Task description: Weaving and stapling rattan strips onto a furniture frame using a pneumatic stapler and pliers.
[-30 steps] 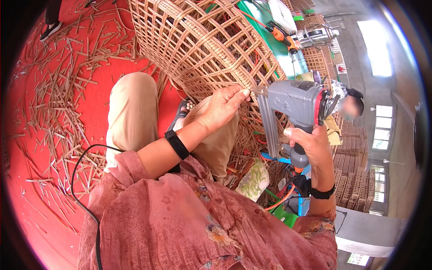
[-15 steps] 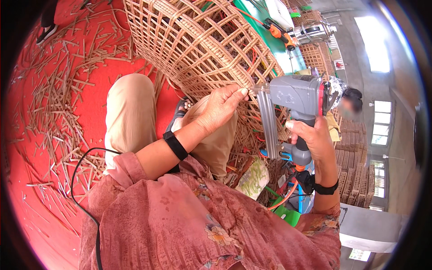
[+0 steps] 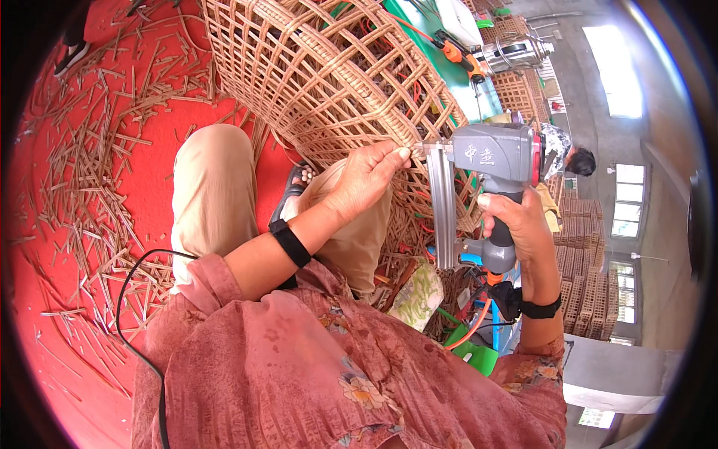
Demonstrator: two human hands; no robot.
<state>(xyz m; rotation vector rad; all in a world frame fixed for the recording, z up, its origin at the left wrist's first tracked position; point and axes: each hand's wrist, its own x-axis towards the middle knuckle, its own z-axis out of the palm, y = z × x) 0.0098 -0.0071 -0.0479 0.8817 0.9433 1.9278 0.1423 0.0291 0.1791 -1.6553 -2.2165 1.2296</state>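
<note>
Head view: basket (image 3: pixel 299 75), strips (image 3: pixel 136 139) on red floor (image 3: pixel 158 178), grey wall (image 3: pixel 598 144).

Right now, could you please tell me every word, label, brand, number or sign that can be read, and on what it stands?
Grey fastener gun, in the right hand: white characters on its side, large enough to make out, but I am not copying them here.
Gridded bright panel, lower right: too small to tell whether it bears any text.
Elsewhere, I can make out no readable text.
</note>
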